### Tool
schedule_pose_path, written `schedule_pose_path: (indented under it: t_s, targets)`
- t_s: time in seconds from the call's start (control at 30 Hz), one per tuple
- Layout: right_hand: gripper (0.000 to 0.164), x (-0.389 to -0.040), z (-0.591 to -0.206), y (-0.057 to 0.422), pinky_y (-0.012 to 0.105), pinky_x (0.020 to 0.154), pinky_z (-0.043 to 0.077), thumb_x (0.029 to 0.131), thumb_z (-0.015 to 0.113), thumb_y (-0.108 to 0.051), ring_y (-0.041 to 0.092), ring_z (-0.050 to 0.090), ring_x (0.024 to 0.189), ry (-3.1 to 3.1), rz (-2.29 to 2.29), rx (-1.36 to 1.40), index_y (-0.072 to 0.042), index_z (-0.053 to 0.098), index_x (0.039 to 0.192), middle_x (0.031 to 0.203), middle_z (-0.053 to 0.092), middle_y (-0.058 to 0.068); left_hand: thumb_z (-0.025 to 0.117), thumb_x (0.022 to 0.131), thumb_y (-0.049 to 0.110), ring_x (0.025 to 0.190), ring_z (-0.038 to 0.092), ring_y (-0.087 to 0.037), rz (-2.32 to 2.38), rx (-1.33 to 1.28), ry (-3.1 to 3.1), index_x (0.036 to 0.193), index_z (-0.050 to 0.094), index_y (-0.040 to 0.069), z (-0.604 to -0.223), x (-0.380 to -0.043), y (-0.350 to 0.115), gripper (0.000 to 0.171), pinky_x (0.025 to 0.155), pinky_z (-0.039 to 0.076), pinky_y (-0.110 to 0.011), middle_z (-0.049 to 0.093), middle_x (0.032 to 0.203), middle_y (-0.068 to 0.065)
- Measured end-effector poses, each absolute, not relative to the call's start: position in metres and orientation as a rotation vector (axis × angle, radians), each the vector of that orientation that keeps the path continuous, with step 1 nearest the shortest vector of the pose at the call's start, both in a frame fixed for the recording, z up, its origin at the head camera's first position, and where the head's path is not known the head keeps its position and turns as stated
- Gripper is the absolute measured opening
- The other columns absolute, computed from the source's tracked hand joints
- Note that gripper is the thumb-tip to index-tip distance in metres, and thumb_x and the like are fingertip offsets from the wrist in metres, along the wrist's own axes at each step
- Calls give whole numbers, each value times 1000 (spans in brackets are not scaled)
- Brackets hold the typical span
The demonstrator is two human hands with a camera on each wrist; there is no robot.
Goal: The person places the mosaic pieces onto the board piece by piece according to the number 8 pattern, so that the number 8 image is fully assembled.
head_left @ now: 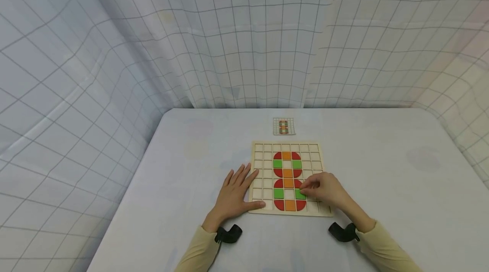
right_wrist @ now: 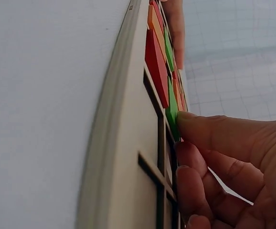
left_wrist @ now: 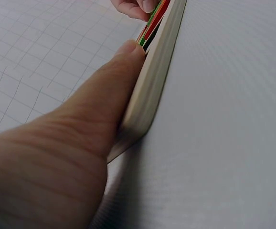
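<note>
A wooden grid board [head_left: 257, 155] lies on the table, with red rounded-corner tiles [head_left: 279, 205], orange square tiles [head_left: 290, 206] and green square tiles [head_left: 278, 194] forming two stacked rings in its cells. My left hand [head_left: 231, 197] lies spread over the board's left edge, its thumb resting near the front left corner. At the lower ring's right side, my right hand [head_left: 324, 188] pinches a green square tile [right_wrist: 170, 107] with thumb and fingertips. That tile sits at its cell, beside a red tile [right_wrist: 155, 67]; the fingers partly cover it in the head view.
Behind the board lies a small pattern card [head_left: 283, 127] printed with a similar two-ring figure on a grid. The white table [head_left: 206, 149] meets grid-patterned curtains [head_left: 248, 51] at the back and sides. Black devices [head_left: 229, 234] are strapped at both wrists.
</note>
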State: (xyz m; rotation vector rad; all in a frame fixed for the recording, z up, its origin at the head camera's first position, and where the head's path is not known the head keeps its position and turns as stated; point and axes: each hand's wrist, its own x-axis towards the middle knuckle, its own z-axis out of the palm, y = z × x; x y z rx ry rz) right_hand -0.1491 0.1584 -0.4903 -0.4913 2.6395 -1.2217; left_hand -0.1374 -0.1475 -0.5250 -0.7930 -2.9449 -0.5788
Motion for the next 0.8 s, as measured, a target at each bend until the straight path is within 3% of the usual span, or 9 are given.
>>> schedule_pose_path:
  t_s: [0.53, 0.67, 0.8]
  targets:
    - [11, -150, -487, 170, 25, 55, 43, 87, 72, -25, 13, 51, 64, 2660, -1200, -472, -15, 73, 84, 72, 60, -7, 58, 79, 69, 143, 7, -20, -579, -785, -2983, 153, 22, 19, -533, -141, -148, 96, 113, 1, -44, 16, 157, -5]
    - [14, -158, -477, 177, 26, 55, 43, 88, 70, -26, 14, 53, 66, 2706, -1188, -487, -13, 73, 86, 73, 61, -5, 57, 82, 66, 143, 8, -22, -695, -756, -2970, 154, 15, 17, -534, -140, -152, 97, 113, 3, -45, 16, 157, -6]
    - [17, -164, -463, 182, 31, 60, 48, 90, 67, -25, 17, 57, 75, 2839, -1172, -568, -9, 72, 93, 83, 65, -2, 54, 89, 57, 143, 9, -28, -929, -725, -2919, 154, 11, 16, -525, -142, -158, 88, 111, 4, -50, 16, 156, -10]
